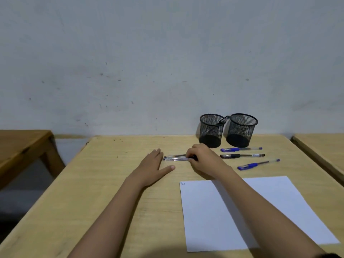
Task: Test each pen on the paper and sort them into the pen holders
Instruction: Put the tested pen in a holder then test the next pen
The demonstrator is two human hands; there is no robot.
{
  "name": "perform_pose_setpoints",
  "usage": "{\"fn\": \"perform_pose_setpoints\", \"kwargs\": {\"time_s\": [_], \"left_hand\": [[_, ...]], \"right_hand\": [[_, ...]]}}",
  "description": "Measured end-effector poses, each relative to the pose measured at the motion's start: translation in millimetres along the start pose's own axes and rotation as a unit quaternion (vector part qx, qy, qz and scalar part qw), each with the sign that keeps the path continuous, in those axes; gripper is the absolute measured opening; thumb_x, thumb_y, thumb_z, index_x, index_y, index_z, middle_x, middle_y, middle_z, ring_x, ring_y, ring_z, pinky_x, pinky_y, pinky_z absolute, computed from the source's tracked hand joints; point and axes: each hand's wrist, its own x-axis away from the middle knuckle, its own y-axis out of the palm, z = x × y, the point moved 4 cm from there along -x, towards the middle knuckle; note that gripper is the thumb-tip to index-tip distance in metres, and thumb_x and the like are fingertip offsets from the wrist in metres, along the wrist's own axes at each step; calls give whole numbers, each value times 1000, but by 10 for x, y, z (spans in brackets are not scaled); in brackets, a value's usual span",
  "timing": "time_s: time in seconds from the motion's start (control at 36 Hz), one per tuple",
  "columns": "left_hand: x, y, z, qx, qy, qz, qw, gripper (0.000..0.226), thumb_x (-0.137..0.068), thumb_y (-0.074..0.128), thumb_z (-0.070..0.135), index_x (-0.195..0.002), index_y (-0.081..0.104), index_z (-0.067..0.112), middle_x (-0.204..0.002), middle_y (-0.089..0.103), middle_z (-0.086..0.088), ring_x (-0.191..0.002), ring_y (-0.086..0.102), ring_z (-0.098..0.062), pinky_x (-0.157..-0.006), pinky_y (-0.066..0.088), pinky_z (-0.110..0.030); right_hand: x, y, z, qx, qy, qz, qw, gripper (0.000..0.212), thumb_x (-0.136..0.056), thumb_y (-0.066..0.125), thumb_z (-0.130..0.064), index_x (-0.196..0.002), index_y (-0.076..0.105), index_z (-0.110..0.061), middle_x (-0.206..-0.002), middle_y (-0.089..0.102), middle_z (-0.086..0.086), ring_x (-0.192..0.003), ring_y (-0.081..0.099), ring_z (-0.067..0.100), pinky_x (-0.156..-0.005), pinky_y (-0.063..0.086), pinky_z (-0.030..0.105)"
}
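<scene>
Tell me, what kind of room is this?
Probably a classroom or study room: a wooden desk with similar desks on either side, and mesh pen holders, pens and paper on it.

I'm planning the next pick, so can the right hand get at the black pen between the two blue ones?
Probably yes: the black pen lies uncovered just right of the right hand, though that hand's fingers are curled on two other pens.
</scene>
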Motion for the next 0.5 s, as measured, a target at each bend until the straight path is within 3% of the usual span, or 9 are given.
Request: {"fn": "perform_pose_setpoints", "kwargs": {"time_s": [0.14, 0.19, 0.25, 0.28, 0.31, 0.36, 0.39, 0.44, 0.5], "left_hand": [[12, -12, 22, 16, 0, 5, 1000, 66, -87, 50, 56, -131, 42, 7, -145, 35, -5, -144, 19, -22, -116, 20, -35], [-6, -19, 2, 39, -18, -3, 999, 64, -85, 54, 56, -129, 44, 10, -142, 39, -6, -139, 28, -24, -113, 26, -37], [-24, -44, -28, 91, -52, 15, 994, 48, -80, 62, 55, -106, 52, 16, -112, 53, -1, -108, 50, -19, -88, 43, -32], [-16, -82, 0, 135, -65, 44, 988, 40, -78, 65, 52, -93, 49, 18, -97, 50, 3, -89, 49, -14, -71, 41, -26], [-18, -96, 7, 182, -80, 69, 978, 37, -78, 68, 47, -89, 46, 20, -95, 45, 5, -84, 44, -11, -62, 38, -21], [-8, -112, 66, 309, -108, 91, 940, 45, -82, 70, 33, -117, 49, 14, -116, 45, 0, -107, 46, -10, -70, 46, -13], [-14, -106, 91, 370, -115, 101, 916, 60, -82, 71, 29, -131, 43, 8, -129, 43, -3, -121, 43, -14, -80, 48, -15], [-26, -98, 155, 472, -126, 96, 867, 74, -77, 76, 28, -137, 40, 6, -139, 39, -4, -130, 38, -18, -91, 51, -26], [-77, -123, 199, 449, -114, 98, 881, 73, -73, 77, 36, -132, 47, 5, -138, 43, -3, -123, 42, -15, -92, 50, -27]], "right_hand": [[-83, 45, 12, -8, 17, -13, 1000, 15, -89, 54, -13, -100, 64, -13, -104, 59, 4, -98, 52, 19, -82, 48, 38], [-104, 32, 30, -48, 32, 9, 998, 12, -87, 56, -11, -95, 65, -13, -98, 59, 3, -93, 52, 17, -80, 47, 35], [-105, -10, 46, -107, 45, 49, 992, 11, -85, 57, -8, -91, 65, -13, -93, 60, 2, -86, 51, 13, -76, 43, 24], [-98, -41, 46, -137, 52, 65, 987, 11, -85, 57, -6, -90, 64, -12, -91, 59, 2, -83, 50, 11, -73, 40, 16], [-86, -69, 53, -171, 64, 78, 980, 11, -86, 56, -5, -90, 64, -12, -90, 59, 2, -80, 50, 8, -70, 39, 11], [-55, -134, 57, -252, 93, 104, 958, 12, -88, 56, -5, -89, 64, -14, -88, 60, 0, -79, 52, 7, -67, 39, 9], [-37, -172, 55, -287, 103, 120, 945, 13, -88, 55, -6, -89, 64, -17, -87, 60, -1, -80, 54, 9, -69, 40, 12], [-3, -261, 34, -338, 107, 143, 924, 16, -90, 55, -7, -95, 65, -18, -87, 61, -3, -84, 55, 10, -76, 42, 21], [27, -349, 14, -379, 114, 154, 906, 19, -91, 54, -9, -105, 65, -15, -88, 63, -4, -85, 56, 9, -81, 44, 24]]}}
